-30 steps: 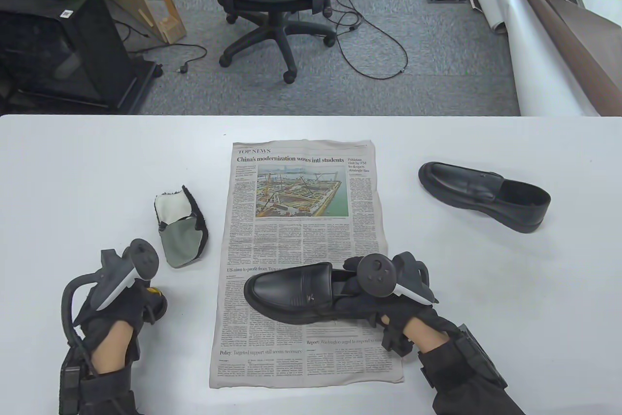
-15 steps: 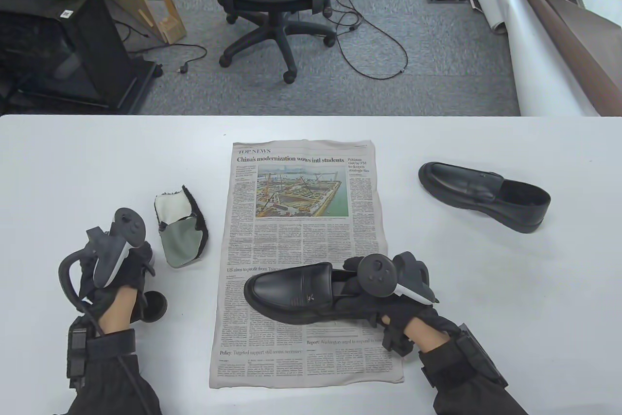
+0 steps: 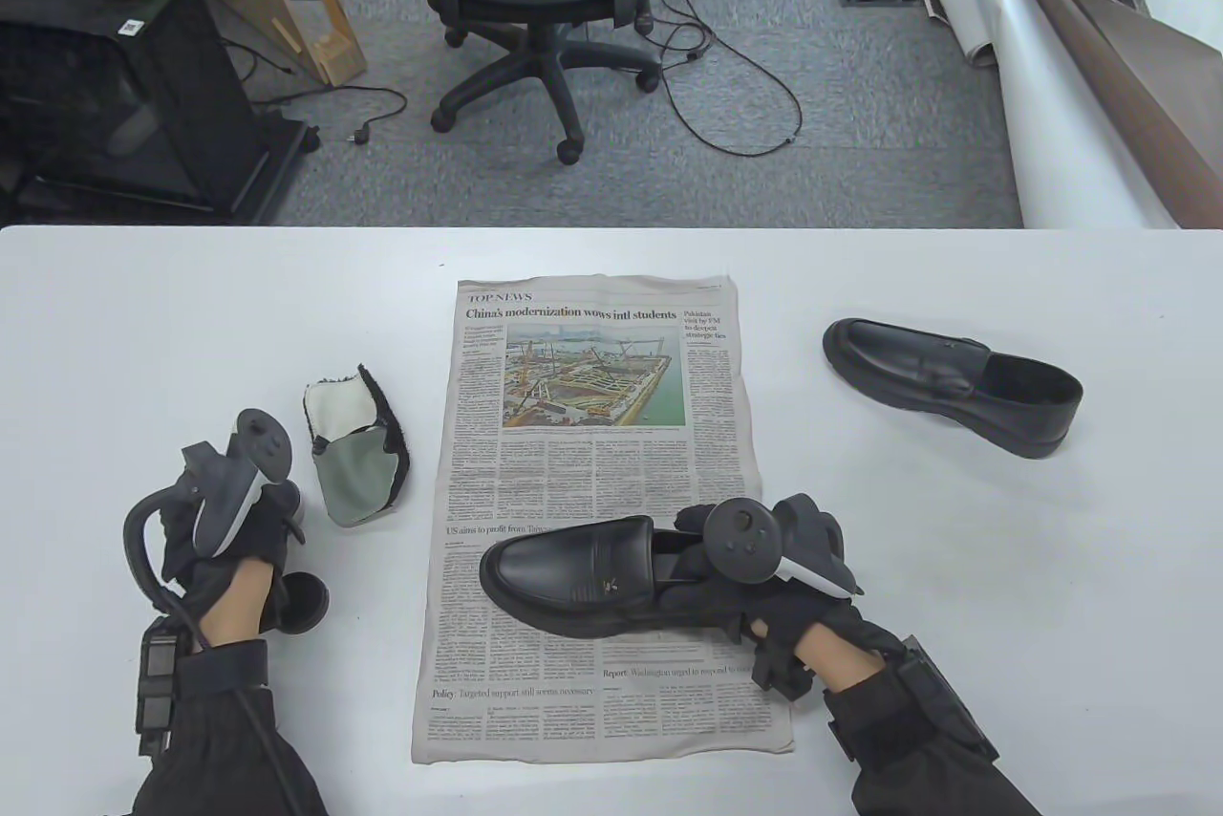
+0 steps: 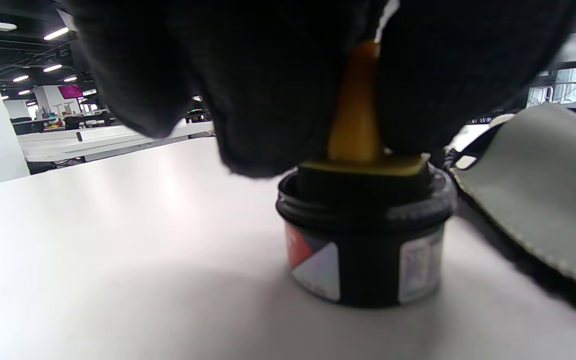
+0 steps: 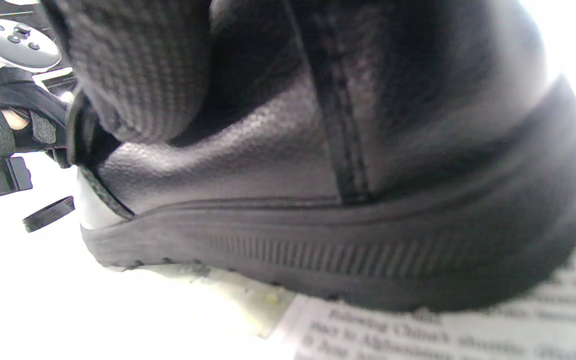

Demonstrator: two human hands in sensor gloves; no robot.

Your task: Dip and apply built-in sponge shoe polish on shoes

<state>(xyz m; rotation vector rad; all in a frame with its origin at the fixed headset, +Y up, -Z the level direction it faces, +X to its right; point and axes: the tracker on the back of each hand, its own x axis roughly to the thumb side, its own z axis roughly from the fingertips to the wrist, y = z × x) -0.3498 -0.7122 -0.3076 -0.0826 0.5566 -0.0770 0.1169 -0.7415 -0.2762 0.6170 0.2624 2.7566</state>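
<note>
A black loafer (image 3: 573, 577) lies on a newspaper (image 3: 592, 376), toe to the left. My right hand (image 3: 707, 582) grips its heel, fingers inside the opening; the heel fills the right wrist view (image 5: 318, 175). My left hand (image 3: 272, 520) pinches a yellow-handled sponge applicator (image 4: 355, 125) and presses its sponge into the open polish jar (image 4: 363, 250). In the table view the jar (image 3: 296, 510) is mostly hidden under the hand. The jar's black lid (image 3: 306, 603) lies on the table just in front of the hand.
A second black loafer (image 3: 951, 381) lies on the table at the right. A grey and white polishing mitt (image 3: 354, 462) lies between the jar and the newspaper, close to the jar (image 4: 543, 185). The table's far edge (image 3: 611, 228) borders the floor with an office chair.
My left hand has moved away from me, from over the lid to the jar, carrying the yellow sponge applicator. The black lid stays behind. The right hand and shoe have not moved.
</note>
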